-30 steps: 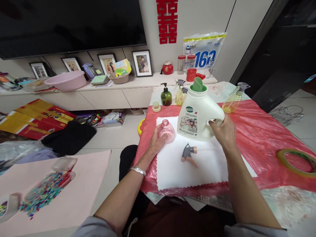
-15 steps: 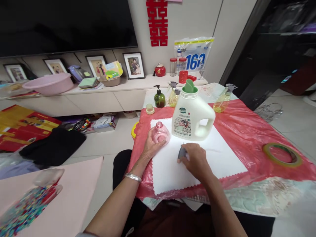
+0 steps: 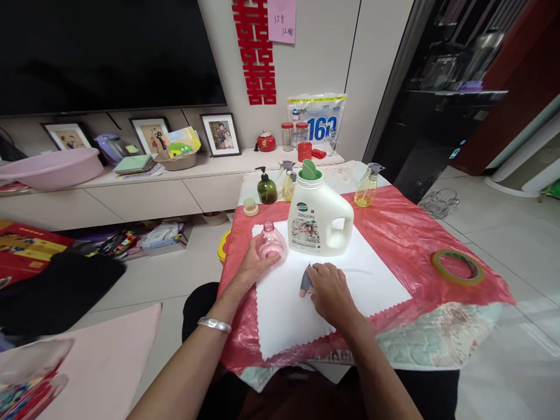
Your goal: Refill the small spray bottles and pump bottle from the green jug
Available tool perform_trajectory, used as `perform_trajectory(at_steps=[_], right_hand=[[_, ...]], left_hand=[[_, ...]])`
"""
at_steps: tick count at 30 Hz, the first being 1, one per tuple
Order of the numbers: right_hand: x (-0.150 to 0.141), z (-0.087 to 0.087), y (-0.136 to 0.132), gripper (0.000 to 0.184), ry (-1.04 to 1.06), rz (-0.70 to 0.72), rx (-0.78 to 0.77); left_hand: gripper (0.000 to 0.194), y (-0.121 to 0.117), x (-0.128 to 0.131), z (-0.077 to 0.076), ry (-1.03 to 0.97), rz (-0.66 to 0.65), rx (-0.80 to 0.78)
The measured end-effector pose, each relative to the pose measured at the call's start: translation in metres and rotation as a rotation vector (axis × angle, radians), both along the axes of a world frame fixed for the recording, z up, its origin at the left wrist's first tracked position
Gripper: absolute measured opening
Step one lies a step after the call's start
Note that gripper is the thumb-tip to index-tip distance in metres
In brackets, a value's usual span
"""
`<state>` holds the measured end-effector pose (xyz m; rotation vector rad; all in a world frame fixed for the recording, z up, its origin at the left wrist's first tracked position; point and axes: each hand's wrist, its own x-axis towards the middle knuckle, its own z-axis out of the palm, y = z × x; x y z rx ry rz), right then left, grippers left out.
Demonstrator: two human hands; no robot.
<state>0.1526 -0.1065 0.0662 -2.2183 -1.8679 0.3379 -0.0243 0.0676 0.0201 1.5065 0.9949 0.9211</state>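
Note:
A clear pink bottle (image 3: 272, 240) with an uncapped threaded neck stands on the white scallop-edged sheet (image 3: 289, 326). My left hand (image 3: 250, 261) is wrapped round its side. In my right hand (image 3: 333, 291), held low over the sheet, is a grey trigger spray head (image 3: 305, 282). Its pale dip tube (image 3: 359, 271) seems to stick out to the right of the fingers; the part between is hidden. Just beyond both hands stands a large white detergent jug (image 3: 301, 210), with a green piece (image 3: 308, 170) in its mouth.
Behind the jug are a green pump bottle (image 3: 266, 190), a pale cap (image 3: 251, 206) and two spray bottles, one at the right (image 3: 366, 189). A tape roll (image 3: 457, 267) lies on the red plastic cover (image 3: 402, 239). A low cabinet (image 3: 153, 195) runs along the wall.
The view has swung right, so the whole scene sits further left. My hands keep hold of the same bottle and spray head, with the right hand's grip turned slightly.

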Motion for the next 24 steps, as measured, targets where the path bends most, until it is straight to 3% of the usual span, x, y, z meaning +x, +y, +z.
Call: perform_trajectory(at_steps=[7, 14, 16, 21, 24], right_hand=[[-0.005, 0.003, 0.0, 0.023, -0.009, -0.047, 0.071], [0.01, 0.027, -0.013, 0.037, 0.168, -0.058, 0.319], [0.017, 0.036, -0.018, 0.044, 0.347, -0.065, 0.431], [0.023, 0.059, -0.022, 0.056, 1.208, -0.104, 0.703], [0.02, 0.078, -0.019, 0.044, 1.387, -0.036, 0.867]], left_hand=[[0.089, -0.012, -0.001, 0.008, 0.104, 0.025, -0.005], [0.087, -0.044, -0.002, 0.012, 0.029, 0.09, -0.026], [0.088, -0.055, -0.002, 0.012, 0.021, 0.07, -0.019], [0.092, -0.077, 0.002, 0.006, 0.052, 0.032, 0.011], [0.099, -0.083, 0.003, -0.002, 0.035, 0.026, 0.049]])
